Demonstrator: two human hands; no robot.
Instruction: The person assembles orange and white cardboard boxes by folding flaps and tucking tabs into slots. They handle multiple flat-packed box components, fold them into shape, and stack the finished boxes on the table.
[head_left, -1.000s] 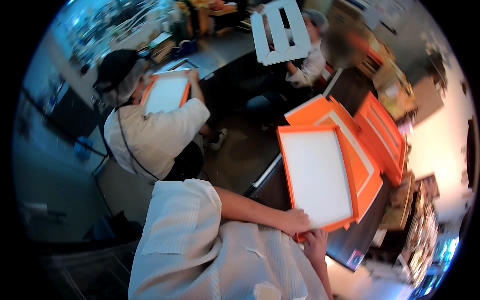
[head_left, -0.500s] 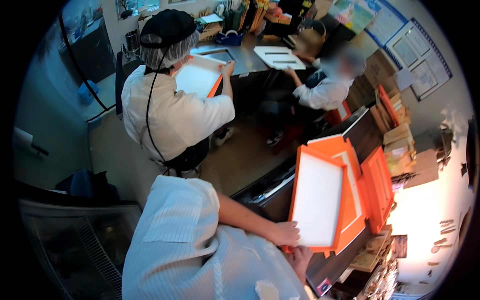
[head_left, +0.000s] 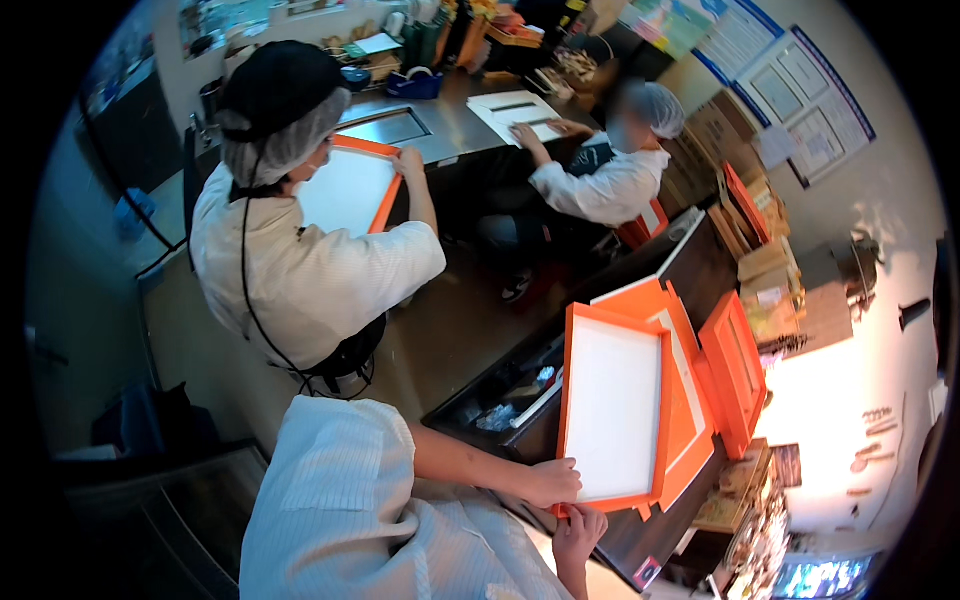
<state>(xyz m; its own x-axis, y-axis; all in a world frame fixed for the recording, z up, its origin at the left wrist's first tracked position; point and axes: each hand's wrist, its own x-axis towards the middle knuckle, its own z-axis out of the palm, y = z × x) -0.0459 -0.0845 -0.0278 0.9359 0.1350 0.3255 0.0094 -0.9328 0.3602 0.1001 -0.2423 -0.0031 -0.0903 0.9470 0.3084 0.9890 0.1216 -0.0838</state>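
A shallow orange box with raised walls and a white inside lies tilted across other orange card pieces on the dark counter. My left hand is closed at its near left corner, with the fingers bent over the wall. Just below, my right hand pinches the same corner from the outer side. The fingertips of both hands nearly meet there, and the exact fold under them is hidden. Beneath the box shows a flatter orange card piece with a white panel edge.
Another orange box part with a window stands right of the stack. A co-worker on the left holds an orange-edged white tray. Farther back, a seated co-worker has both hands at a white cut-out sheet. Cardboard boxes line the wall.
The view has shifted, and more of my right hand shows at the box corner. Both hands stay on that corner. The seated co-worker's sheet now lies flatter on the far table.
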